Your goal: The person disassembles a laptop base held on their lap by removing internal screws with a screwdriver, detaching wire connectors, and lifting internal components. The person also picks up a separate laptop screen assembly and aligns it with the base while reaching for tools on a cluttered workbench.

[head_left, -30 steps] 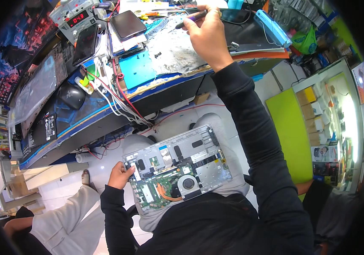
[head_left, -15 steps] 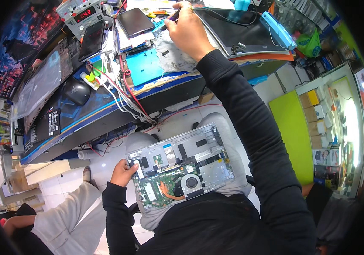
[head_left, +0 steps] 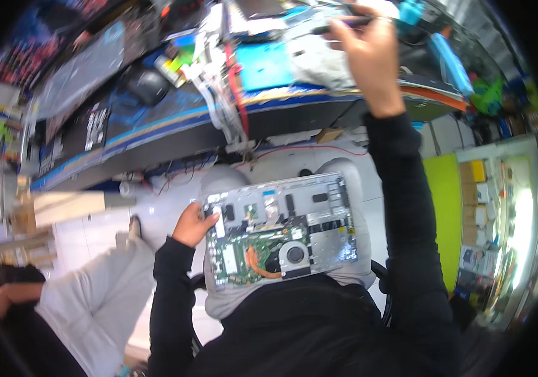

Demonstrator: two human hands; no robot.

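- Workbench (head_left: 156, 146) clutter ringed the scene: a black mouse (head_left: 145, 86), a clear plastic sheet (head_left: 87, 69) and, spilling over the front edge, white cables (head_left: 214, 94) beside a red cable (head_left: 244, 103).
- Farther right, a long light-blue object (head_left: 451, 63) leaned near a green bag (head_left: 487, 95); the right hand (head_left: 372, 56) and its black sleeve covered part of the bench behind them.
- An opened laptop base (head_left: 281, 225) lay across the person's lap, its fan (head_left: 295, 253), copper heat pipe (head_left: 258, 265) and green circuit board facing up.
- At its upper left edge, the left hand (head_left: 195, 225) gripped the base, thumb on the upper face, the fingers beneath partly hidden.
- Above the bench, well apart from the base, the right fingers pinched a dark pen-like tool (head_left: 358, 21), blurred; whether its tip touched anything could not be told.
- Bench surface below showed a bright blue mat (head_left: 263, 66) next to a pale, stained sheet (head_left: 319, 63).
- White tiles (head_left: 87, 242) ran underneath; another person in light trousers (head_left: 93, 301) sat at left, a lime-green panel (head_left: 441, 220) and a lit display case (head_left: 523, 220) at right.
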